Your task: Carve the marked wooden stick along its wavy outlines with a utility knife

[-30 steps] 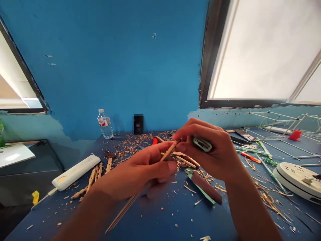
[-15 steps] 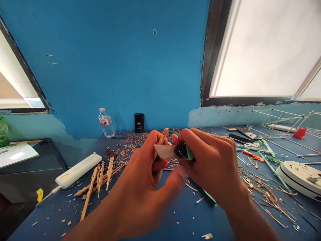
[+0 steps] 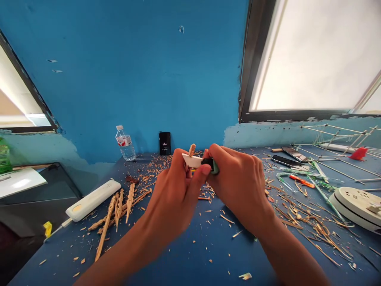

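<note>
My left hand (image 3: 175, 190) grips a short wooden stick (image 3: 192, 149), whose tip pokes up above the fingers. In my right hand (image 3: 238, 178) is a utility knife (image 3: 193, 161) with a black and green holder, most of its handle hidden by the palm. The pale, wide blade points left and lies across the stick. My left thumb presses near the base of the blade, by the black collar. Both hands are close together above the blue table (image 3: 178, 258).
Carved wooden sticks (image 3: 116, 210) lie left beside a white power strip (image 3: 93, 200). A water bottle (image 3: 125, 145) and phone (image 3: 164, 143) stand by the wall. Shavings (image 3: 312, 226), an orange cutter (image 3: 301, 181), a round white socket unit (image 3: 357, 206) and a stick frame (image 3: 339, 147) are on the right.
Both hands have shifted slightly up and away from me. My left thumb, earlier apart and low, has moved up against the base of the blade. The blade is tilted more.
</note>
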Demonstrator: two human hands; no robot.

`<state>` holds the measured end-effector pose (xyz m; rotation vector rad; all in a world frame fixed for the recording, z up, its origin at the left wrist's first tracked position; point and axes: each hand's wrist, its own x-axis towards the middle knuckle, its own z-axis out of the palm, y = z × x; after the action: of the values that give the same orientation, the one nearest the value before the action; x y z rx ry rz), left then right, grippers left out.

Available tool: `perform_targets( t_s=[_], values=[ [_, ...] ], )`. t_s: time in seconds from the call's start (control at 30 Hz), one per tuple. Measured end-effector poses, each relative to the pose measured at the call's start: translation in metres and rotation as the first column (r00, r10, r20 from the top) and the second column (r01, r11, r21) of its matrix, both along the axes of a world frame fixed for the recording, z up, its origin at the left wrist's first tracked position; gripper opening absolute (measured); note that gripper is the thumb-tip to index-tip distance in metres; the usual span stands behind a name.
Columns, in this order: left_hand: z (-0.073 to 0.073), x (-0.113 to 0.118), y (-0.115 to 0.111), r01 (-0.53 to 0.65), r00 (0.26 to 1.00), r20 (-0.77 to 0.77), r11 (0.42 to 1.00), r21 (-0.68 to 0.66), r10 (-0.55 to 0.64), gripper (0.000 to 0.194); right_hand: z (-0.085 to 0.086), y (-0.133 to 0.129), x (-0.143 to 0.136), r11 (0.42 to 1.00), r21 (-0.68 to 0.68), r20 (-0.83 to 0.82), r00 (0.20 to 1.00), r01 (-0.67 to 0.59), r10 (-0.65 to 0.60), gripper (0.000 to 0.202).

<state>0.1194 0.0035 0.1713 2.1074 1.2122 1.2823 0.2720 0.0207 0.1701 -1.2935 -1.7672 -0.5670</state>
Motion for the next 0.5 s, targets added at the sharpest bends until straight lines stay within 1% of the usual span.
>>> perform_targets(
  t_s=[0.03, 0.1, 0.2, 0.3, 0.37, 0.4, 0.47, 0.5],
  values=[
    [-0.002, 0.002, 0.007, -0.020, 1.000, 0.017, 1.000, -0.010, 0.020, 0.030, -0.002, 0.007, -0.002, 0.999, -0.030, 0.010, 0.999, 0.045, -0.045, 0.011],
    [-0.007, 0.005, 0.022, -0.048, 0.998, 0.039, 0.998, -0.029, 0.050, 0.031, -0.008, 0.022, -0.005, 0.991, -0.091, 0.041, 0.995, 0.097, -0.093, 0.008],
    [-0.015, 0.007, 0.038, -0.053, 0.995, 0.075, 0.996, -0.066, 0.058, 0.030, -0.016, 0.040, -0.008, 0.988, -0.118, 0.054, 0.994, 0.097, -0.091, 0.007],
    [-0.017, 0.006, 0.045, -0.010, 0.990, 0.140, 0.991, -0.130, 0.028, 0.029, -0.021, 0.048, -0.010, 0.989, -0.130, 0.039, 0.997, 0.076, -0.071, 0.007],
    [-0.014, 0.002, 0.048, 0.070, 0.980, 0.195, 0.974, -0.218, -0.027, 0.026, -0.022, 0.050, -0.008, 0.990, -0.133, 0.018, 0.999, 0.043, -0.041, 0.005],
    [-0.011, 0.000, 0.048, 0.132, 0.971, 0.227, 0.952, -0.277, -0.068, 0.025, -0.021, 0.050, -0.007, 0.991, -0.134, 0.005, 1.000, 0.013, -0.013, 0.005],
    [-0.002, -0.009, 0.048, 0.268, 0.937, 0.314, 0.887, -0.377, -0.150, 0.022, -0.019, 0.051, -0.002, 0.988, -0.138, -0.013, 0.998, -0.067, 0.066, 0.008],
    [0.003, -0.013, 0.048, 0.333, 0.913, 0.366, 0.852, -0.404, -0.183, 0.020, -0.016, 0.051, 0.000, 0.985, -0.139, -0.008, 0.995, -0.103, 0.103, 0.011]
  ],
)
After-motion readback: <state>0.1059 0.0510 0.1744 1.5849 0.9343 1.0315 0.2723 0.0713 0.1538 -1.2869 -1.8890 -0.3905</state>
